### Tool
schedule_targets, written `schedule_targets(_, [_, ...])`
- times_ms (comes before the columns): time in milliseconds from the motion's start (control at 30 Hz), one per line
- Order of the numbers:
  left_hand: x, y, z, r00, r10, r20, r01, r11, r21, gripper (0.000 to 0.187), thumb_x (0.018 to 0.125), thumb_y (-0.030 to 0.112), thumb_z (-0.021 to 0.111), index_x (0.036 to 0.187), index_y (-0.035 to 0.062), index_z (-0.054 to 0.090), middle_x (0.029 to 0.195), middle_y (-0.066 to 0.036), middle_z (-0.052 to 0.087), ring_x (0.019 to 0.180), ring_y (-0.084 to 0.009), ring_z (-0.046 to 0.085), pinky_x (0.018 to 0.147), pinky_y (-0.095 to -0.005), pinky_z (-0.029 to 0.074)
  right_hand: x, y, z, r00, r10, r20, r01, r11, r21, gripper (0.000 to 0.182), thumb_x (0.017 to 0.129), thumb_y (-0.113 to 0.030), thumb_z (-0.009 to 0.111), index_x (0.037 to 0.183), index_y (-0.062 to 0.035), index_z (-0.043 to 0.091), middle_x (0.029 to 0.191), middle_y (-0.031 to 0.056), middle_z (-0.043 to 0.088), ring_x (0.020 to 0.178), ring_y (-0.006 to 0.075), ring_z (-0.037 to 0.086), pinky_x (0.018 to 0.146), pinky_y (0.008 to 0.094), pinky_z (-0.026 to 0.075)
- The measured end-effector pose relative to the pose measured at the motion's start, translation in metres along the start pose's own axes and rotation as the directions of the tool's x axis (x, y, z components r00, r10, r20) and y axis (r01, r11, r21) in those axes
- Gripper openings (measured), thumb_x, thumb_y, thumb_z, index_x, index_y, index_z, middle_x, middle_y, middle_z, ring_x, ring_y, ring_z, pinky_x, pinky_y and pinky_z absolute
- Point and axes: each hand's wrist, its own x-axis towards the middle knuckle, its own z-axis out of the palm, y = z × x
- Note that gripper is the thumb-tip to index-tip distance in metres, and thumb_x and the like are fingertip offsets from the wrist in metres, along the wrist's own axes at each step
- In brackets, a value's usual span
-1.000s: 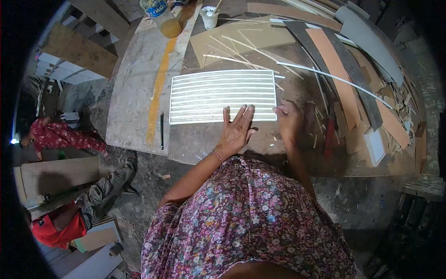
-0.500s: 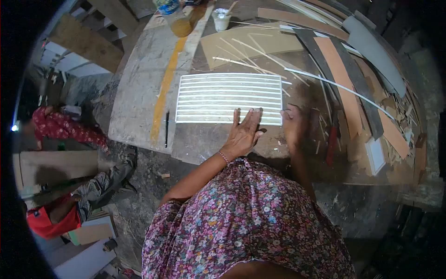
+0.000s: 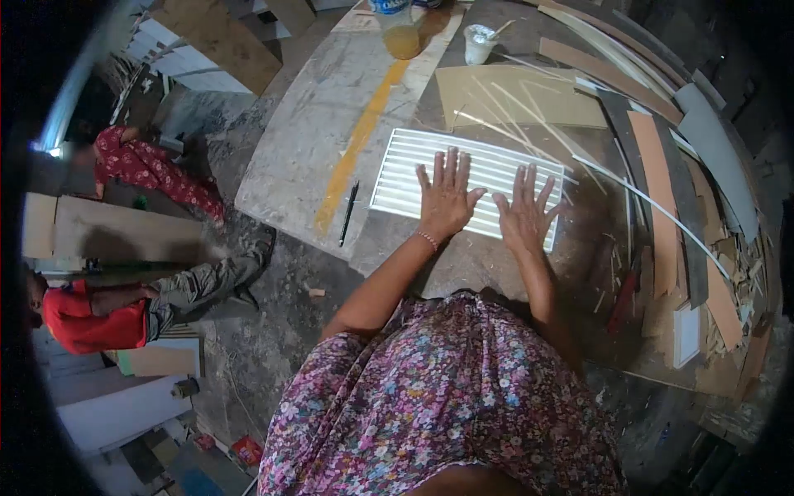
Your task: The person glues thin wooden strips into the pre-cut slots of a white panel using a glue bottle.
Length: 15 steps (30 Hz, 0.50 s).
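Note:
A white slatted panel [image 3: 405, 178], a rectangular frame with thin parallel strips across it, lies flat on the worktable [image 3: 273, 165]. My left hand [image 3: 447, 198] rests palm down on its middle, fingers spread. Flat on the right part of the panel is my right hand [image 3: 525, 215], its fingers apart too. Neither hand grips anything. The strips under both palms are hidden. A black pen [image 3: 349, 213] lies on the table left of the panel.
Thin sticks and a tan sheet [image 3: 529, 99] lie beyond the panel. A white cup [image 3: 478, 45] and a plastic bottle [image 3: 400, 37] stand at the back. Long strips [image 3: 653, 198] crowd the right side. Two people, one in a red shirt [image 3: 91, 314], are at the left.
My right hand has moved from the panel's right edge onto its slats, fingers spread. My left hand stays flat on it. The view has shifted and tilted, so the panel appears farther right.

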Motion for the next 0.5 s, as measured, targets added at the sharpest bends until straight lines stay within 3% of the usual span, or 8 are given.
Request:
schedule_targets(100, [-0.001, -0.004, 0.004, 1.000, 0.020, -0.022, -0.022, 0.997, -0.067, 0.063, 0.086, 0.046, 0.029, 0.133, 0.0055, 0.016, 0.137, -0.018, 0.014, 0.126, -0.0357, 0.013, 0.098, -0.0548, 0.005, 0.001, 0.001, 0.002, 1.000, -0.005, 0.023, 0.005, 1.000, -0.005, 0.073, 0.082, -0.056, 0.026, 0.135, -0.0084, 0.009, 0.141, 0.0063, 0.002, 0.128, 0.0345, -0.006, 0.095, 0.0608, -0.004])
schedule_targets(200, [0.008, -0.017, -0.007, 0.991, -0.048, 0.124, 0.097, 0.900, -0.425, 0.063, 0.087, 0.043, 0.031, 0.132, 0.0014, 0.017, 0.138, -0.019, 0.012, 0.127, -0.0347, 0.010, 0.099, -0.0543, 0.005, 0.003, 0.005, -0.001, 0.997, -0.001, 0.074, -0.004, 0.998, 0.067, 0.074, 0.082, -0.055, 0.027, 0.134, -0.0057, 0.007, 0.141, 0.0081, 0.001, 0.128, 0.0341, -0.006, 0.094, 0.0617, -0.005])
schedule_targets(233, [0.012, -0.028, -0.006, 0.991, -0.104, 0.081, 0.132, 0.775, -0.618, 0.061, 0.087, 0.041, 0.030, 0.131, 0.0001, 0.017, 0.137, -0.020, 0.014, 0.127, -0.0333, 0.012, 0.099, -0.0531, 0.006, 0.005, 0.006, -0.002, 0.996, -0.001, 0.093, -0.011, 0.992, 0.125, 0.075, 0.083, -0.055, 0.027, 0.134, -0.0050, 0.007, 0.141, 0.0086, 0.001, 0.128, 0.0340, -0.006, 0.094, 0.0619, -0.005])
schedule_targets(300, [0.016, -0.053, -0.011, 0.991, -0.134, -0.030, 0.113, 0.920, -0.376, 0.062, 0.087, 0.042, 0.029, 0.131, -0.0008, 0.016, 0.136, -0.020, 0.017, 0.127, -0.0315, 0.015, 0.099, -0.0531, 0.007, 0.006, 0.010, -0.007, 0.990, 0.004, 0.139, -0.038, 0.970, 0.239, 0.075, 0.083, -0.054, 0.029, 0.134, -0.0036, 0.006, 0.141, 0.0096, 0.001, 0.128, 0.0340, -0.007, 0.094, 0.0623, -0.006])
schedule_targets(367, [0.015, -0.068, -0.009, 0.976, -0.197, -0.091, 0.190, 0.979, -0.078, 0.065, 0.087, 0.043, 0.030, 0.131, -0.0019, 0.015, 0.136, -0.019, 0.019, 0.127, -0.0319, 0.016, 0.099, -0.0533, 0.007, 0.002, 0.002, -0.010, 0.997, 0.001, 0.073, -0.011, 0.992, 0.129, 0.075, 0.082, -0.055, 0.028, 0.134, -0.0056, 0.007, 0.141, 0.0081, 0.002, 0.128, 0.0334, -0.006, 0.093, 0.0626, -0.007])
schedule_targets(433, [0.009, -0.081, -0.011, 0.986, -0.155, -0.068, 0.155, 0.988, -0.004, 0.070, 0.085, 0.047, 0.030, 0.130, -0.0035, 0.015, 0.136, -0.019, 0.018, 0.126, -0.0328, 0.016, 0.099, -0.0538, 0.008, 0.002, -0.003, -0.006, 0.999, -0.047, -0.008, 0.047, 0.999, -0.009, 0.074, 0.082, -0.056, 0.028, 0.134, -0.0065, 0.008, 0.141, 0.0072, 0.004, 0.128, 0.0334, -0.005, 0.093, 0.0628, -0.007])
schedule_targets(500, [0.005, -0.083, -0.008, 0.991, -0.116, -0.073, 0.116, 0.993, -0.005, 0.071, 0.085, 0.048, 0.031, 0.130, -0.0044, 0.015, 0.136, -0.020, 0.018, 0.126, -0.0329, 0.016, 0.100, -0.0516, 0.009, 0.003, -0.004, -0.001, 0.998, -0.060, -0.022, 0.060, 0.998, -0.025, 0.075, 0.081, -0.057, 0.027, 0.134, -0.0075, 0.008, 0.141, 0.0059, 0.005, 0.128, 0.0331, -0.004, 0.093, 0.0633, -0.007])
